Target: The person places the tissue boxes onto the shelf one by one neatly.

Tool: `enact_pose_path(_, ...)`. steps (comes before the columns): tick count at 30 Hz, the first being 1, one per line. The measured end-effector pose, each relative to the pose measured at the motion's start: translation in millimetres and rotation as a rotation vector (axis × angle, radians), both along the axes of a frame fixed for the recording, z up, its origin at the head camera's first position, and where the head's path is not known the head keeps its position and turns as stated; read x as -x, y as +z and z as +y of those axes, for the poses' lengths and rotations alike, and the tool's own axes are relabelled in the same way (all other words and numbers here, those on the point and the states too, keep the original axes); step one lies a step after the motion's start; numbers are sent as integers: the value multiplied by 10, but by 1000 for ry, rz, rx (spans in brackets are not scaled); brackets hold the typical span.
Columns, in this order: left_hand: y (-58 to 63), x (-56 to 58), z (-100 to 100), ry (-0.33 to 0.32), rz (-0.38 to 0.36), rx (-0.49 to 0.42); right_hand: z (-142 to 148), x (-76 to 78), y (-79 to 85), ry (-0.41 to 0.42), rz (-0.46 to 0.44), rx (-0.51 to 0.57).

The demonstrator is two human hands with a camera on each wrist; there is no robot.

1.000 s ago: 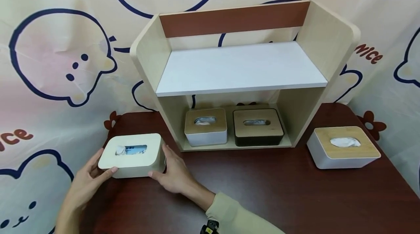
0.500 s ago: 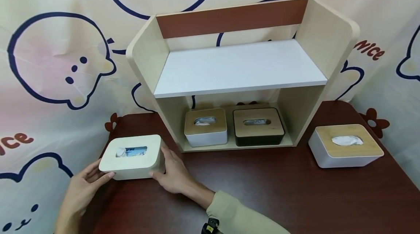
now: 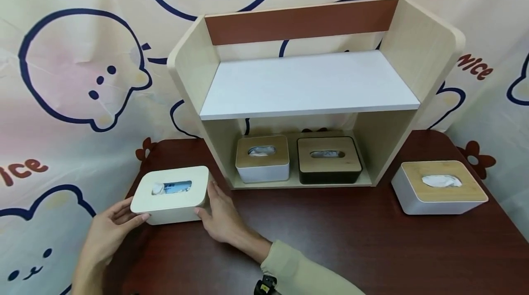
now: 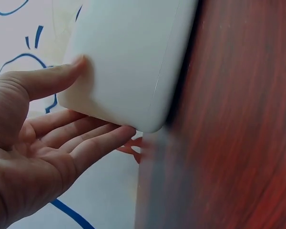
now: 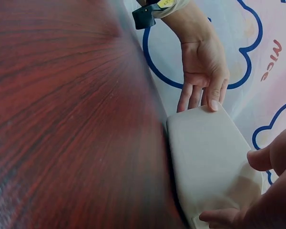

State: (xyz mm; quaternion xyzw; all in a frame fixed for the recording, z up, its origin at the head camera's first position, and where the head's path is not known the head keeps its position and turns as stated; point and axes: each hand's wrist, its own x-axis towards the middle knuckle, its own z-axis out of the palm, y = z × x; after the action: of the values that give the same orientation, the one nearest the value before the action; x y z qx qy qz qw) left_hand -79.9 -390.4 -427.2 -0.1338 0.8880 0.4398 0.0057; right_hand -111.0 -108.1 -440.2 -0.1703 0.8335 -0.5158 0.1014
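Note:
A cream-white tissue box (image 3: 171, 202) with a rounded lid sits at the table's left side, blue-and-white packaging showing through its slot. My left hand (image 3: 108, 230) holds its left end. In the left wrist view, that thumb presses on the box's (image 4: 128, 57) front face while the fingers lie along its end. My right hand (image 3: 225, 219) grips the right end, thumb at the front corner and fingers along the side. Both hands appear in the right wrist view, at opposite ends of the box (image 5: 209, 148). The far sides of the fingers are partly hidden.
A two-tier shelf (image 3: 310, 84) stands at the back of the dark red table (image 3: 330, 240). Its lower tier holds a wood-topped white tissue box (image 3: 262, 173) and a black-based one (image 3: 328, 164). Another wood-topped tissue box (image 3: 440, 198) stands at the right.
The head view has shifted slightly. Both hands keep hold of the white tissue box at nearly the same place.

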Motion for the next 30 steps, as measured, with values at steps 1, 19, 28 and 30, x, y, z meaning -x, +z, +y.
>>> enact_pose_path(1, 17, -4, 23, 0, 0, 3, 10, -3, 11, -6, 2, 2)
enact_pose_path(19, 539, -289, 408, 200, 5, 98, 370, -178, 465, 0, 155, 77)
enact_pose_path(28, 714, -437, 743, 204, 120, 178, 702, -261, 623, 23, 127, 194)
enact_pose_path(30, 749, -465, 825, 206, 132, 177, 773, -281, 665, 16, 125, 194)
